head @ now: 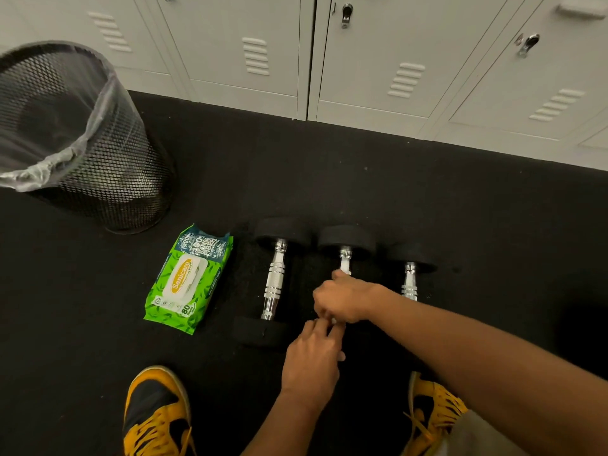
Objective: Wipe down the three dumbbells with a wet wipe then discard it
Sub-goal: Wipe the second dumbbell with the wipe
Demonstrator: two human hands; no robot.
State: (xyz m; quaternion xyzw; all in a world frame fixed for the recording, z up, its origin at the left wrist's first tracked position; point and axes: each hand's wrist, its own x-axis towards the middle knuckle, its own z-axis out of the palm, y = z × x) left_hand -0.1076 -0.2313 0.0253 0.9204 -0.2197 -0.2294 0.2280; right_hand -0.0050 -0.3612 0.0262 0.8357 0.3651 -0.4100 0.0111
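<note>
While I crouch over the black floor [329,179], the mesh bin [108,153] stands at my far left, tilted in the wide view, with a clear liner [42,166] folded over its rim. A band of bare floor separates its base from the green wipes pack [187,281], which lies flat with its white lid closed, just beside the left dumbbell [274,284]. That dumbbell lies with its chrome handle running away from me, one black head toward the lockers [371,60] and one toward my feet. A narrow strip of floor separates it from the middle dumbbell [345,245], whose far head and a short piece of handle show above my knuckles.

My left hand [312,360] reaches in from below, fingers curled at the near end of that middle handle, and a sliver of white shows at the fingertips; I cannot tell for sure whether it is the wipe or the chrome. My right hand [345,301] is curled over the handle itself, gripping it, with the forearm crossing in from the right and covering the near half of the right dumbbell [411,268]. That one lies just beside the middle one. Beyond it, to the right, the floor runs open to the edge of view. Behind all three, a wide dark stretch lies between their heads and the locker bases. My yellow and black shoes [154,413] flank my arms at the bottom.
</note>
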